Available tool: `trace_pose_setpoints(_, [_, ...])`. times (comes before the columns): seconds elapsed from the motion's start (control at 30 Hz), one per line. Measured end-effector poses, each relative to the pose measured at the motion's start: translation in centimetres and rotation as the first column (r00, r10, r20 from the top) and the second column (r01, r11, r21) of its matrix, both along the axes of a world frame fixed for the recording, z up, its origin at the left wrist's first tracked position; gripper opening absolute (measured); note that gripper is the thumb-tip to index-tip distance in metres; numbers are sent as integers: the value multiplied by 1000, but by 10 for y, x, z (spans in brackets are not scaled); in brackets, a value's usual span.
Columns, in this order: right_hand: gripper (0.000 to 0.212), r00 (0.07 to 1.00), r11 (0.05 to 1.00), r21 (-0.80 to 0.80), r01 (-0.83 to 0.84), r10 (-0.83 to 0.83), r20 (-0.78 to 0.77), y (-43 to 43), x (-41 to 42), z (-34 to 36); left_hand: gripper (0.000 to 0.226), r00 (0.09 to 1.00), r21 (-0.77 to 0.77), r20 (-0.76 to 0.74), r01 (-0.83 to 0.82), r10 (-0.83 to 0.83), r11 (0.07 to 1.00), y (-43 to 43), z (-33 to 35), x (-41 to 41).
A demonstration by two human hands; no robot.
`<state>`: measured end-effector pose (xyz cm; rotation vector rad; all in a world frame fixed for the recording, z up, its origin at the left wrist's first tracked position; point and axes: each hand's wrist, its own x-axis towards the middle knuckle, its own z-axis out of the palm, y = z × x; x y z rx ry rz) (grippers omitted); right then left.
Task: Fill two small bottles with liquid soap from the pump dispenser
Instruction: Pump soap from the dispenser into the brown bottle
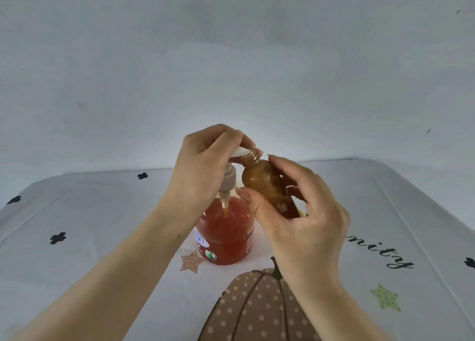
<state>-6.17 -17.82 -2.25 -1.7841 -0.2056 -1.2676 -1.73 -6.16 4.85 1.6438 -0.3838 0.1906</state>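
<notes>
A pump dispenser [226,235] full of red-orange liquid soap stands in the middle of the table. My left hand [203,166] curls over its white pump head, whose spout pokes out to the right. My right hand [295,212] grips a small amber bottle [264,184], tilted with its open threaded neck right at the spout's tip. Something pale shows under my right hand, mostly hidden. I cannot see a second small bottle.
The table wears a white cloth [102,225] printed with a dotted pumpkin, stars, black flowers and script lettering. A plain pale wall stands behind the table's far edge.
</notes>
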Motion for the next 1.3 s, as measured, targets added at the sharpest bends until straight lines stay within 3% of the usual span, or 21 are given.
trace_pose_setpoints(0.47, [50, 999, 999, -14, -32, 32, 8, 1, 0, 1, 26, 994, -57, -106, 11, -17, 998, -1, 1, 0])
trace_pose_setpoints(0.73, [48, 998, 998, 28, -52, 53, -41, 1, -2, -3, 27, 994, 45, -94, 67, -63, 997, 3, -1, 4])
trace_pose_setpoints(0.9, [46, 997, 998, 9, -56, 56, -59, 0, -1, -7, 41, 991, 118, -94, 108, -97, 987, 4, -5, 9])
trace_pose_setpoints(1.07, [45, 996, 998, 10, -65, 65, -53, 0, -1, -7, 35, 995, 165, -74, 77, -65, 983, 5, -2, 6])
trace_pose_setpoints(1.3, [47, 998, 999, 4, -51, 51, -30, -1, 0, -6, 27, 997, 81, -71, 38, -32, 996, 2, 6, 4])
